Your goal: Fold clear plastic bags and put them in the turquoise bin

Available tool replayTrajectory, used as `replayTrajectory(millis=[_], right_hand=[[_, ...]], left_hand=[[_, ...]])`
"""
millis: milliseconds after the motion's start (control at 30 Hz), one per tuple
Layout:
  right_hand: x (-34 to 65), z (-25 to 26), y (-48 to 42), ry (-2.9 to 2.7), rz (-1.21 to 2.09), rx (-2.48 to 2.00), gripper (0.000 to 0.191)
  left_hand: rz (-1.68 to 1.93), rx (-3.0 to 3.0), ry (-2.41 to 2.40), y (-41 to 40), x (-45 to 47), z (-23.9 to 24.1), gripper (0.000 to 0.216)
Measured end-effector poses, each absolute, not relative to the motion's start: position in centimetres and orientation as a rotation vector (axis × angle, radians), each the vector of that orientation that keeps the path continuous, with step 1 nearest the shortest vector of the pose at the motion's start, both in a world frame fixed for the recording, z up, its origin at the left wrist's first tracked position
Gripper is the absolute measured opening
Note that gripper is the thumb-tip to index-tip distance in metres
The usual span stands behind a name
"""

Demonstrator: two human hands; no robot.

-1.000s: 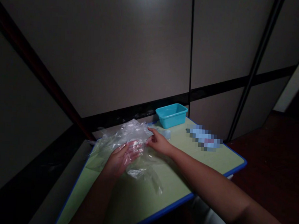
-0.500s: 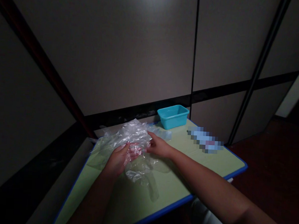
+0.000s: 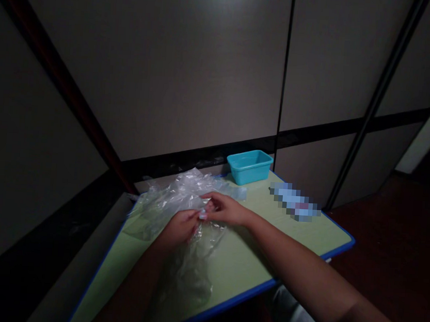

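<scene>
clear plastic (image 3: 186, 191): heaped at table (image 3: 236, 264) back-left corner, trailing toward front edge | left hand (image 3: 182, 224), spread half a second ago, now pinches it against right hand's (image 3: 226, 209) pinch; loose handling became two-handed grip | tub (image 3: 250, 174): near back-right corner

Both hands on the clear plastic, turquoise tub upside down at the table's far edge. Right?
Not quite: the head view shows the turquoise tub upright, open side up, at the far edge of the table. The left hand and right hand are indeed on the clear plastic.
</scene>
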State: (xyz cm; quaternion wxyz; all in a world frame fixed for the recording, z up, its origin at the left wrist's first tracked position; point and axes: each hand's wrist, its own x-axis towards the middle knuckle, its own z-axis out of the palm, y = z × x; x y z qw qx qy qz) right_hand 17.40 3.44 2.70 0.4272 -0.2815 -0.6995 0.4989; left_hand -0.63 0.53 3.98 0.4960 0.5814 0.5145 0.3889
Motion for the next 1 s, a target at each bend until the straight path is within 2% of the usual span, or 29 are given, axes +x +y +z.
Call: replayTrajectory(millis=[67, 133, 333, 633, 900, 1000], right_hand=[[17.2, 2.7, 3.4, -1.784, 1.339, -0.786, 0.025], [17.2, 2.9, 3.6, -1.763, 1.329, -0.912, 0.015], [18.8, 3.9, 5.0, -1.657, 1.121, -1.123, 0.018], [19.9, 2.8, 5.9, -1.766, 0.982, -1.427, 0.022], [19.8, 3.3, 5.4, -1.871, 0.961, -1.434, 0.015], [19.7, 3.7, 5.2, -1.875, 0.938, -1.391, 0.014]], left_hand=[[0.888, 1.445, 1.221, 0.5, -0.4, 3.9, 0.024], [0.881, 1.473, 1.207, 0.6, -0.6, 4.2, 0.023], [0.931, 1.491, 1.230, 1.8, -2.9, 5.2, 0.018], [0.776, 1.487, 1.333, 3.0, -5.9, 3.8, 0.032], [0.651, 1.588, 1.351, 2.9, -4.9, 3.0, 0.036], [0.716, 1.726, 1.368, 3.0, -4.1, 2.8, 0.045]])
